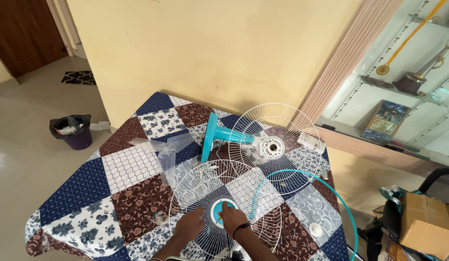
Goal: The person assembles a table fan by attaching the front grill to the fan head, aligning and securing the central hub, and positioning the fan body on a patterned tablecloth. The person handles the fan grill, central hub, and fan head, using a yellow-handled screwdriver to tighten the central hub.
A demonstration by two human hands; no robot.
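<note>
Table under a patchwork tablecloth point(79, 191), blue, brown and white squares, set against a yellow wall point(210, 43).

Front fan guard point(224, 215), white wire, lies flat at the near edge of the table. Left hand point(189, 224) rests spread on its wires, fingers loose, gripping nothing. Right hand point(231, 218), dark band at the wrist, has fingertips pinched at the guard's blue centre cap point(219, 211); cannot tell whether it holds anything small there.

Around it: a thin teal rim ring point(331, 193) overlaps the guard's right side and curves off past the table edge. Behind, a teal fan stand point(219, 135) lies on its side, with the rear wire guard point(275, 145) and white motor hub on it. Crumpled clear plastic wrap point(164, 147) sits left of the stand. A small white round cap point(316, 229) lies on the cloth to the right.

Containers: a dark waste bin point(72, 131) with a black liner stands on the floor, with paper scraps inside. A cardboard box point(427, 222) sits at far right, contents hidden.
</note>
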